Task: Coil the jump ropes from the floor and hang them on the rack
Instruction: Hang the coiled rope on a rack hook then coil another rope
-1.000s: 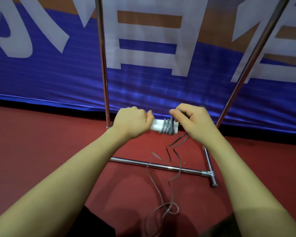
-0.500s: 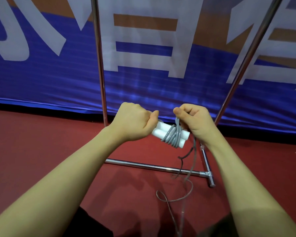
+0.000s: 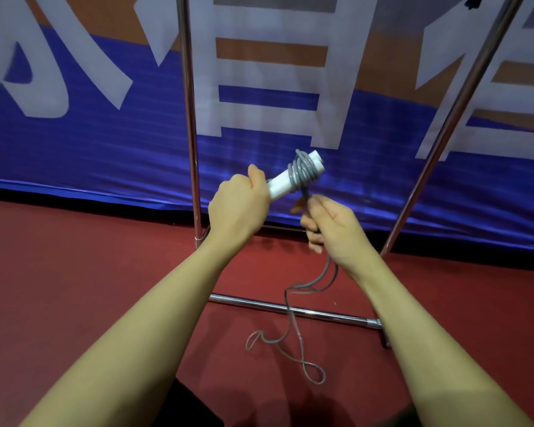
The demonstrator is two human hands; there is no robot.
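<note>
The jump rope (image 3: 302, 174) is partly wound: grey cord wraps the far end of its white handles (image 3: 279, 184), which slant up and to the right. The left hand (image 3: 238, 204) is closed round the near end of the handles. The right hand (image 3: 330, 226), just below and to the right, grips the cord running off the wraps. From that hand the loose cord (image 3: 290, 328) hangs to the red floor (image 3: 74, 288) and lies in loops past the rack's bottom bar (image 3: 290, 309). The rack's uprights (image 3: 190, 118) rise just behind the hands, in front of a blue banner (image 3: 74, 149). There is open room around the hands for winding.
</note>
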